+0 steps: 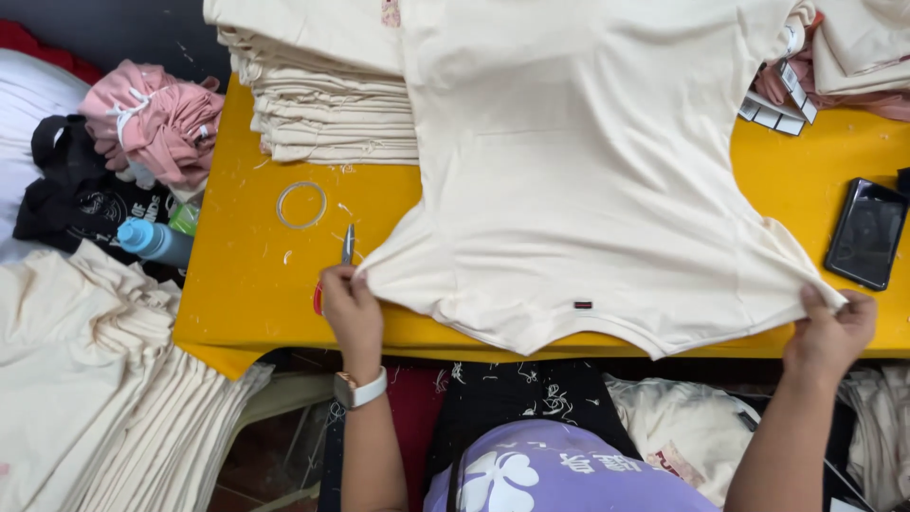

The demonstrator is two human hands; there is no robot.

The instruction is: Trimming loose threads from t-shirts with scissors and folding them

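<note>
A cream T-shirt (pixel 578 161) lies spread flat on the yellow table (pixel 237 275), its neck toward me. My left hand (pixel 349 303) pinches the tip of the shirt's left sleeve and also holds a small metal thread snipper (pixel 348 245) with a red handle. My right hand (pixel 832 327) grips the tip of the right sleeve at the table's front edge. Both sleeves are pulled outward. A watch with a white strap (pixel 358 390) sits on my left wrist.
A stack of folded cream shirts (pixel 322 104) stands at the back left of the table, a clear ring (pixel 301 205) in front of it. A black phone (pixel 866 232) lies at right. Cream garments (pixel 95 379), pink and black clothes and a blue bottle (pixel 152 239) lie left.
</note>
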